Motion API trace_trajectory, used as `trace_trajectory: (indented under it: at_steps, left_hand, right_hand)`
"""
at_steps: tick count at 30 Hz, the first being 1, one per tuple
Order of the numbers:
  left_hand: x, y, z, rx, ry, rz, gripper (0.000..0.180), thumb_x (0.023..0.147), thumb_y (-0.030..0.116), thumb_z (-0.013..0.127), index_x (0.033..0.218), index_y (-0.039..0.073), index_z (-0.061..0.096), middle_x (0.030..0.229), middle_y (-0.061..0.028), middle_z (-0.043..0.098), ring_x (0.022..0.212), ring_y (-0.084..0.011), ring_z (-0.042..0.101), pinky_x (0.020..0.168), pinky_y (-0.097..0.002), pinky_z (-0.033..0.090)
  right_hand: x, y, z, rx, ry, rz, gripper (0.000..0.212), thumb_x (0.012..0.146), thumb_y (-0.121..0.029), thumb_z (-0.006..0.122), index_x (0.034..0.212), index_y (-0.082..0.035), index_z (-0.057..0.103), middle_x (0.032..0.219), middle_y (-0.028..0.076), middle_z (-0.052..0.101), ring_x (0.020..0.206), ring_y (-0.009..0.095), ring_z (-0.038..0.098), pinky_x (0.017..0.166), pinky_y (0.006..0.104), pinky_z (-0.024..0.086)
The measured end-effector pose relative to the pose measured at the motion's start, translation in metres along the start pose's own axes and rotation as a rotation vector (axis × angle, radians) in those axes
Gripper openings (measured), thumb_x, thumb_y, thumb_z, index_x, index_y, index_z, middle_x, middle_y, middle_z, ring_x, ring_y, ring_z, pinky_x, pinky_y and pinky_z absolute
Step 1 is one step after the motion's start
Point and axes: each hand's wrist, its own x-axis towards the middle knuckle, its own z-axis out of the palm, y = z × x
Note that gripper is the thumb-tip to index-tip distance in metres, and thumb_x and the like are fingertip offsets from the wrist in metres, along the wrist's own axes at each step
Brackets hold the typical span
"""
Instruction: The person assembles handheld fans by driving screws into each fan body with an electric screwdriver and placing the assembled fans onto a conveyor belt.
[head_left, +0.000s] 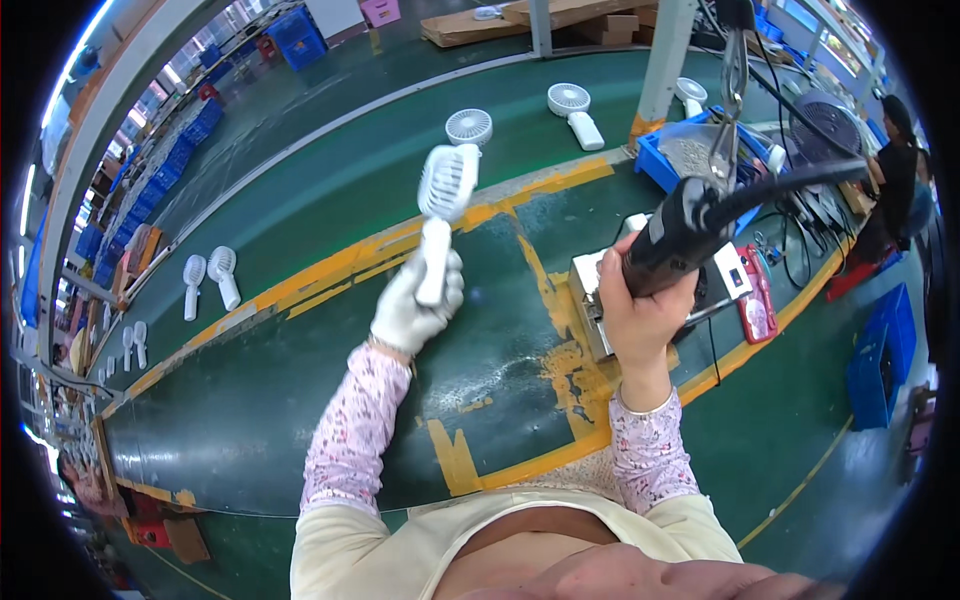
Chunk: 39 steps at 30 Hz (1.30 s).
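My left hand (418, 300), in a white glove, is closed round the handle of a white handheld fan (446, 185). The fan is tilted, its slotted head pointing away from me over the far edge of the bench. My bare right hand (648, 305) is wrapped round a black electric screwdriver (672, 235), which hangs from a metal hook (733, 85) and has a thick cable. Below that hand stands a metal box-like device (590, 310) on the bench. The screwdriver's tip is hidden behind my hand.
Beyond the green bench (470, 370) with yellow tape, a green belt carries more white fans (575, 112), some at left (222, 275). A blue bin (660, 165) of small parts stands at right, near a red-and-white tool (758, 300). A person (893, 180) is at far right.
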Motion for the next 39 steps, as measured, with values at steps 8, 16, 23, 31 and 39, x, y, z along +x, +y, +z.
trace_trajectory:
  at_steps: [8, 16, 23, 31, 39]
  left_hand:
    - [-0.050, -0.109, 0.032, -0.038, 0.047, -0.368, 0.033, 0.077, -0.003, 0.061, 0.105, 0.010, 0.051, 0.095, -0.0083, 0.055, 0.085, -0.0224, 0.057, 0.076, -0.0386, 0.049]
    - [-0.052, -0.129, 0.043, 0.280, 0.253, -0.208, 0.018, 0.079, -0.002, 0.062, 0.095, -0.001, 0.054, 0.081, -0.0098, 0.059, 0.070, -0.0203, 0.061, 0.065, -0.0326, 0.052]
    - [-0.056, -0.127, 0.059, 0.293, 0.350, -0.191, 0.021, 0.079, -0.002, 0.062, 0.098, 0.001, 0.055, 0.084, -0.0092, 0.061, 0.072, -0.0195, 0.063, 0.063, -0.0316, 0.052]
    - [-0.058, -0.129, 0.046, 0.489, 0.288, -0.165, 0.017, 0.080, 0.004, 0.064, 0.096, 0.003, 0.059, 0.082, -0.0078, 0.061, 0.074, -0.0187, 0.063, 0.064, -0.0300, 0.051]
    - [-0.053, -0.124, 0.046, 0.394, 0.253, -0.329, 0.021, 0.081, 0.000, 0.061, 0.099, 0.001, 0.053, 0.080, -0.0089, 0.060, 0.068, -0.0188, 0.062, 0.063, -0.0321, 0.053]
  right_hand:
    - [-0.002, 0.004, 0.014, 0.084, -0.027, 0.207, 0.040, 0.077, -0.006, 0.072, 0.109, 0.001, 0.049, 0.082, 0.007, 0.063, 0.068, 0.013, 0.062, 0.064, 0.0254, 0.050]
    - [-0.031, -0.007, 0.026, 0.431, -0.161, 0.221, 0.056, 0.084, 0.006, 0.057, 0.133, 0.001, 0.031, 0.092, 0.008, 0.058, 0.071, 0.013, 0.059, 0.067, 0.0266, 0.051]
    - [-0.045, 0.006, 0.034, 0.349, -0.228, 0.212, 0.040, 0.082, 0.007, 0.059, 0.118, 0.001, 0.041, 0.087, 0.007, 0.058, 0.070, 0.012, 0.059, 0.065, 0.0256, 0.050]
    - [-0.055, 0.026, 0.035, 0.327, -0.385, 0.273, 0.042, 0.071, -0.007, 0.074, 0.106, 0.000, 0.051, 0.080, 0.007, 0.061, 0.067, 0.014, 0.060, 0.062, 0.0278, 0.049]
    - [-0.032, 0.003, 0.029, 0.321, -0.267, 0.307, 0.036, 0.070, -0.010, 0.075, 0.099, -0.002, 0.055, 0.072, 0.003, 0.060, 0.062, 0.011, 0.058, 0.060, 0.0280, 0.048]
